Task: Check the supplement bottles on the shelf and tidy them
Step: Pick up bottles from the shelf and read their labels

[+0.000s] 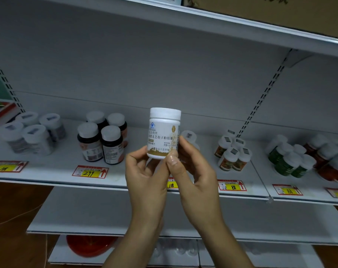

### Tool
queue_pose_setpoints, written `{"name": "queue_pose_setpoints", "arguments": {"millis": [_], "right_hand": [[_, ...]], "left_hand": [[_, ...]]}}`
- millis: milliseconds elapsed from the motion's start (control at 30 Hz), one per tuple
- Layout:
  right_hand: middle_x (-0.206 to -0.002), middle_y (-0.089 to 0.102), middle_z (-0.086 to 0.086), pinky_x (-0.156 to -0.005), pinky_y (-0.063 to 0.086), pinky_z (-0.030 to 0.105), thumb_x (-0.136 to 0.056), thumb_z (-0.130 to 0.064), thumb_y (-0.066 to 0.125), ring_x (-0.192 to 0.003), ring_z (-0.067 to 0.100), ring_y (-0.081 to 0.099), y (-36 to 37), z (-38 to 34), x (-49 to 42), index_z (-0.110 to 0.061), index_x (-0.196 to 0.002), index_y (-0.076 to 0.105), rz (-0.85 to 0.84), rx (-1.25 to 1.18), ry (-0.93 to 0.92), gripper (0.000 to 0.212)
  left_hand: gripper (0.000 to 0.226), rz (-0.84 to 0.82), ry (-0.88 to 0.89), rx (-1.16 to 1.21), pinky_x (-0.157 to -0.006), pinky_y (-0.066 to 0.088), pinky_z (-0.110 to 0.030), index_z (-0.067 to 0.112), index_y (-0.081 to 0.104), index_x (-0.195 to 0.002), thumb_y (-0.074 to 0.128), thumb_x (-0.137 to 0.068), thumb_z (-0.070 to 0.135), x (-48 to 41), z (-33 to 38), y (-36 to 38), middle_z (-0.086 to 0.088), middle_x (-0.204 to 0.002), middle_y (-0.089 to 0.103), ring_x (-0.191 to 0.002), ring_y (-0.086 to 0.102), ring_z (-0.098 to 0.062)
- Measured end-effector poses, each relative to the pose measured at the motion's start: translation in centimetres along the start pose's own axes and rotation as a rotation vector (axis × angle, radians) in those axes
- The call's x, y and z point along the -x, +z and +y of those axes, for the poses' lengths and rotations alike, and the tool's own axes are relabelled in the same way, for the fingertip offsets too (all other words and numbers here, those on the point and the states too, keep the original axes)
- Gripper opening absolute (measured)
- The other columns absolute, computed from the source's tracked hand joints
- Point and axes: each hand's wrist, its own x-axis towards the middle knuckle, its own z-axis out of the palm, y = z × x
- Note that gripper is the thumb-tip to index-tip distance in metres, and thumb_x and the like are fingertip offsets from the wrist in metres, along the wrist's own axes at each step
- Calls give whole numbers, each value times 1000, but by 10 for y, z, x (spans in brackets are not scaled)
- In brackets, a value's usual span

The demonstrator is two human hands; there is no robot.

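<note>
A white supplement bottle (163,132) with a white cap and a printed label is held upright in front of the shelf (58,171). My left hand (145,176) pinches its lower left side. From the right, my right hand (193,171) grips it, thumb across the bottom of the label. Behind the held bottle, more white bottles (189,137) stand on the shelf, mostly hidden.
On the shelf stand groups of bottles: clear-wrapped white ones (32,132) at left, dark brown ones (103,136), orange-labelled ones (233,151), green ones (291,159) and red ones (330,161) at right. Price tags (90,172) line the front edge. Lower shelves sit below.
</note>
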Motion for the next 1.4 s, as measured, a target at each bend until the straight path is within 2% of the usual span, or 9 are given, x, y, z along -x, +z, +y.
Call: {"name": "queue_pose_setpoints", "arguments": {"millis": [167,300,433,567,800,1000,1167,1300,1400], "right_hand": [[-129,61,-17,-101,48,31,-85,-32,65,-121,6,57,6,-5,-1,-31,-138,48,-45,-31,-31,55],[-131,59,-16,-103,47,34,-84,-36,63,-123,7,55,11,-2,0,-33,-139,48,-72,-48,2,57],[-126,62,-14,-97,50,28,-79,-36,67,-117,7,59,15,-5,-2,-30,-135,48,-54,-91,13,59],[-112,70,-8,-85,53,21,-72,-29,78,-102,7,67,13,-11,-12,-30,-124,49,14,-220,103,59],[-106,73,3,-83,56,30,-73,-35,77,-98,17,70,3,-12,-22,-20,-119,56,79,-388,266,52],[-108,70,11,-77,54,32,-79,-28,61,-93,21,69,-1,-8,-23,-9,-122,59,5,-602,374,47],[-91,68,18,-53,50,25,-84,-39,47,-62,22,64,-7,-12,-21,-4,-111,65,-72,-900,558,48],[-71,60,11,-43,37,23,-88,-44,39,-44,15,46,-8,-8,-19,-6,-91,71,-151,-1091,638,49],[-66,55,9,-43,38,26,-90,-43,45,-45,17,48,-4,4,-16,-5,-103,62,-293,-1323,696,44]], "left_hand": [[51,31,116,-49,-70,54,-19,12,50,-102,78,-60,14,-1,-3,-1,-12,-104,69,-98,70,-20],[48,45,174,-77,-71,54,-18,14,50,-100,77,-61,11,-5,-5,-5,-12,-106,67,-101,68,-21],[54,2,364,-314,-80,53,-21,24,50,-105,85,-66,12,-9,-8,-14,4,-114,63,-107,63,-9],[50,-77,610,-570,-93,51,-32,14,53,-120,77,-76,17,-9,-12,-22,0,-133,56,-124,54,-14],[43,-162,828,-720,-93,52,-35,15,51,-126,64,-85,17,-5,-10,-28,2,-131,58,-122,54,-8],[26,-136,714,-596,-93,49,-27,22,59,-115,57,-89,20,-5,-2,-24,9,-117,66,-112,61,-8],[27,-171,385,-479,-95,46,-19,27,60,-117,59,-91,33,-14,14,-17,16,-118,66,-116,58,-3],[33,-348,-32,-306,-53,52,-15,16,64,-113,57,-83,27,-14,29,-6,9,-70,68,-62,66,-2],[40,-490,-233,-275,-34,45,-18,13,66,-103,60,-72,38,-11,32,-4,1,-54,58,-37,56,-12]]}}
